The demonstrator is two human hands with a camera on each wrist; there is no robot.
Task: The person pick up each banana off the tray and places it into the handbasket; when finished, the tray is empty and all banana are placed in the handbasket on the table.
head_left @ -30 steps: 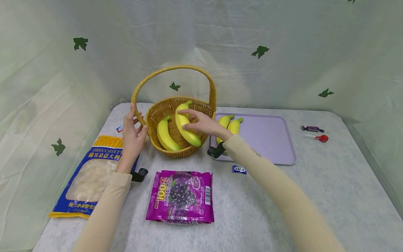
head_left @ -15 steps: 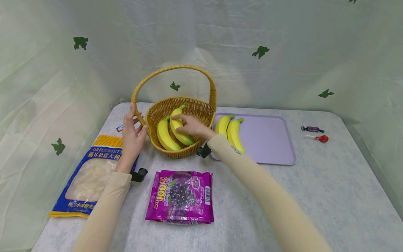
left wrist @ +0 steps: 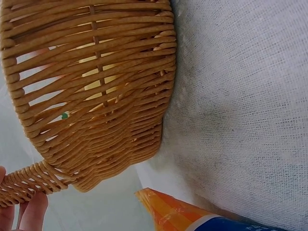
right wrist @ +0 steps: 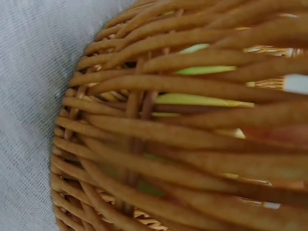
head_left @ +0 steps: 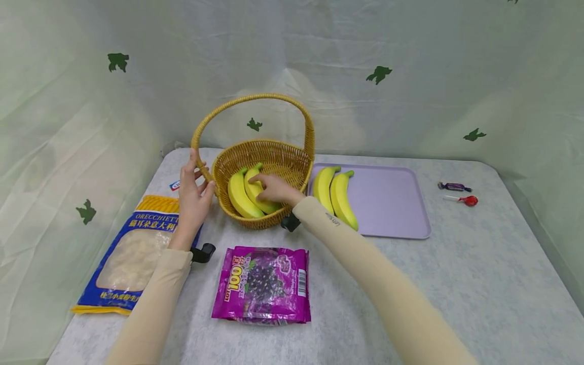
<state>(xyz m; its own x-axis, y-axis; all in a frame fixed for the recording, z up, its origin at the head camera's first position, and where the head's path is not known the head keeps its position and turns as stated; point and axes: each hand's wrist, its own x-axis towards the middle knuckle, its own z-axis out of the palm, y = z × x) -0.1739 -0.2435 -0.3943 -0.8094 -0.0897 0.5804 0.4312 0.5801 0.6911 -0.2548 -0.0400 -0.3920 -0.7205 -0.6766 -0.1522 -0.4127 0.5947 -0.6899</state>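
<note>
The right hand [head_left: 272,188] has its fingers curled over a yellow plastic-looking banana [head_left: 255,192], which now lies low in the round woven wicker basket with the tall arched handle [head_left: 296,165]. A second ago this banana was held up at the basket's rim with its green tip well above the weave; half a second ago it was partway down. It now rests on the basket floor, touching a second yellow banana [head_left: 238,195] on its left. The fingers are still on it, not yet let go, so the placing looks all but finished, with only the release left. The right wrist view shows only wicker strands close up with yellow-green behind them, so the grip cannot be read there.

The left hand [head_left: 193,195] has not moved: its fingers and thumb clasp the base of the basket's handle on the basket's left side, steadying it; the left wrist view shows fingertips [left wrist: 29,214] against the braided handle root.

Right of the basket, just beside it, a flat lilac plastic tray [head_left: 392,203] carries two more yellow bananas [head_left: 335,195] lying side by side at its left end. In front of the basket lies a purple grape-sweet bag [head_left: 262,284]; to the front left, a blue and yellow pasta packet [head_left: 132,253]
</note>
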